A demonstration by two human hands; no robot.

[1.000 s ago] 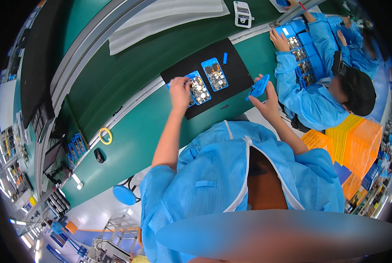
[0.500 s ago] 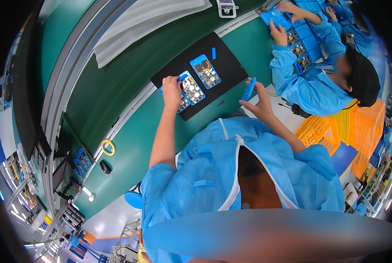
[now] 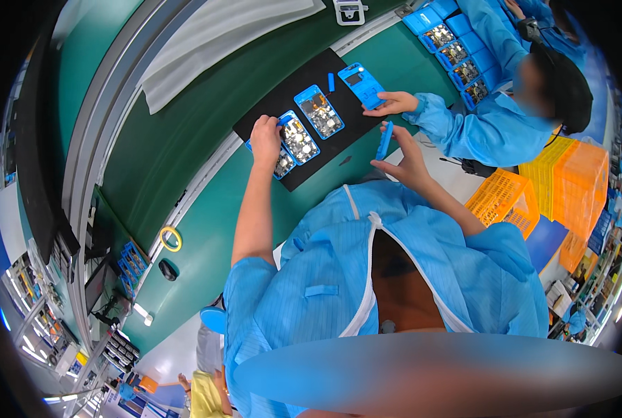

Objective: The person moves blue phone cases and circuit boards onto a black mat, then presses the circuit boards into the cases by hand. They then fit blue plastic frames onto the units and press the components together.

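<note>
On a black mat [image 3: 352, 129] lie several blue fixture trays with circuit boards in them. My left hand [image 3: 265, 139] is closed on a small blue block [image 3: 284, 120] at the top end of the middle tray [image 3: 301, 138]. Beneath its wrist another tray [image 3: 284, 163] is partly hidden. To the right lies a further tray [image 3: 319, 112] with a board and a dark area at its top. My right hand [image 3: 408, 161], beyond the mat's right edge, holds a blue plate [image 3: 385, 141] seen nearly edge-on between thumb and fingers.
A co-worker's hand [image 3: 392, 104] holds a blue fixture cover [image 3: 361, 86] over the mat's right end, close to my right hand. A small blue bar [image 3: 330, 82] is beside it. Blue trays [image 3: 457, 59] fill the far right; yellow tape [image 3: 171, 239] and a mouse [image 3: 167, 269] lie left.
The co-worker's hand has come left over the mat with a blue cover. My left fingers have shifted slightly at the tray's top; my right hand keeps hold of the plate.
</note>
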